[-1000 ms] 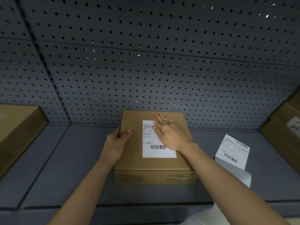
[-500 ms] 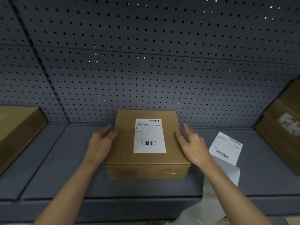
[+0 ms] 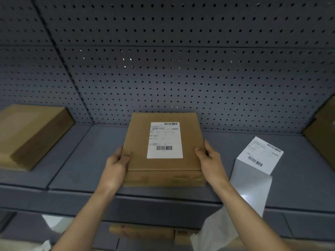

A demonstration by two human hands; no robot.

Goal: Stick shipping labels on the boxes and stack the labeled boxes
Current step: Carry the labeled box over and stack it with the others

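A labelled cardboard box (image 3: 163,147) sits in the middle of the grey shelf (image 3: 76,160), near its front edge, with a white shipping label (image 3: 164,140) stuck on top. The left hand (image 3: 116,165) grips its left side and the right hand (image 3: 208,160) its right side, thumbs curled over the top. A loose label sheet (image 3: 259,154) lies to the right.

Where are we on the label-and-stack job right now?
Done: a shipping label sits flat on the centre box. In hand: left hand and right hand grip its sides, apparently to move it for stacking. Left: the label strip still shows a printed label, and the left box shows no clear label.
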